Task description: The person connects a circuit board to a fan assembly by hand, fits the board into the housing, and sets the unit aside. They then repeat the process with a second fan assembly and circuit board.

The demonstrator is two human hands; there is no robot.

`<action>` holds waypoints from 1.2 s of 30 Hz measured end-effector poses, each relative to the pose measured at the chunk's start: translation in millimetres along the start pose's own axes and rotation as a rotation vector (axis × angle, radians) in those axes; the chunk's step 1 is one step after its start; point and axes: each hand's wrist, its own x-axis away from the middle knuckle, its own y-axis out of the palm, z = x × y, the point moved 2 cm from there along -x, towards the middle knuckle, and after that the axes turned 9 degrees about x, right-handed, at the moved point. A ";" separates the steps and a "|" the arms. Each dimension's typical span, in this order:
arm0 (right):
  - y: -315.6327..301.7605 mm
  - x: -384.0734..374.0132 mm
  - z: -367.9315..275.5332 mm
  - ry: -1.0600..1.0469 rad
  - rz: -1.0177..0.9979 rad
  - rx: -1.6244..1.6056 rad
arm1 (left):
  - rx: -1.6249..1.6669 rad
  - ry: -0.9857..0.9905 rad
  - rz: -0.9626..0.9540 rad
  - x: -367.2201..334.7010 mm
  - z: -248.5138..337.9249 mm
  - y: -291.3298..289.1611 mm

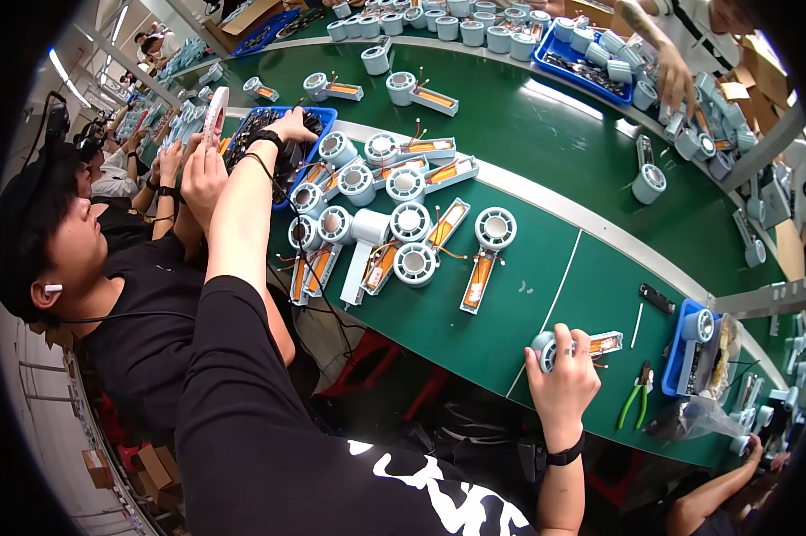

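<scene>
My left hand [294, 128] reaches into a blue tray [329, 116] of small black parts [288, 159] at the upper left. Its fingers are apart and reach down among the parts; their tips are partly hidden. My right hand [563, 375] is closed around the round head of a light-blue handheld fan [546, 350] at the table's near right. The fan's open handle [606, 344], with an orange battery inside, points right. Between my hands lie several similar fans [414, 263] with open handles and loose wires. One fan [495, 230] lies apart from that cluster.
Green-handled pliers [638, 397], a white stick [636, 326] and a black strip [657, 297] lie right of my right hand. Beyond them stands a blue bin [675, 357]. Fans rest on the green belt [510, 134]. Co-workers sit left and across; one holds a white ring-shaped part [215, 116].
</scene>
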 end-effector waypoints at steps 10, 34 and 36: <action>-0.8 3.3 1.2 -0.004 0.027 0.000 | 0.035 -0.094 0.041 16.7 19.9 -3.2; -5.4 16.1 6.4 0.048 -0.053 -0.065 | 0.091 -0.192 0.213 -19.5 -18.2 0.6; -8.1 18.1 9.1 0.054 -0.024 -0.104 | 0.101 -0.204 0.251 -13.2 -24.3 -9.8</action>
